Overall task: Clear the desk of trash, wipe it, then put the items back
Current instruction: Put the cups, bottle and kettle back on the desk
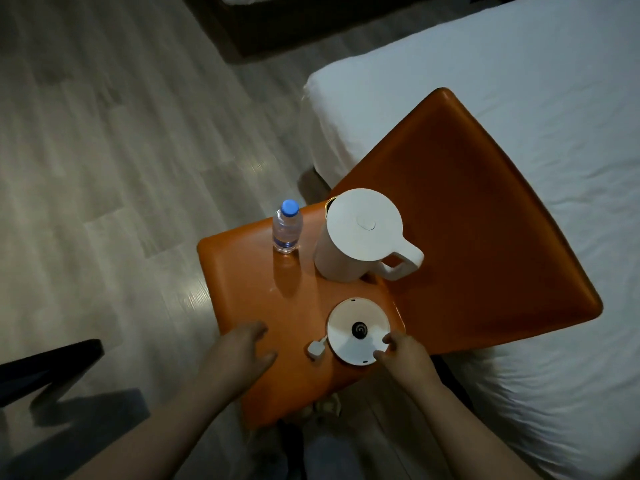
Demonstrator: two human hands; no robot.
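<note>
An orange chair seat [256, 292] carries a white electric kettle [360, 233], a small water bottle with a blue cap [286, 230], and the kettle's round white base [358, 330] with its white plug [316, 350] beside it. My right hand [403, 355] pinches the near right rim of the base between thumb and fingers. My left hand [244, 348] hovers or rests over the seat's near left part, fingers relaxed, holding nothing.
The chair's orange backrest [485, 244] rises to the right, against a bed with a white sheet [519, 98]. Grey wood-look floor [104, 168] spreads to the left. A dark furniture edge [48, 365] sits at lower left.
</note>
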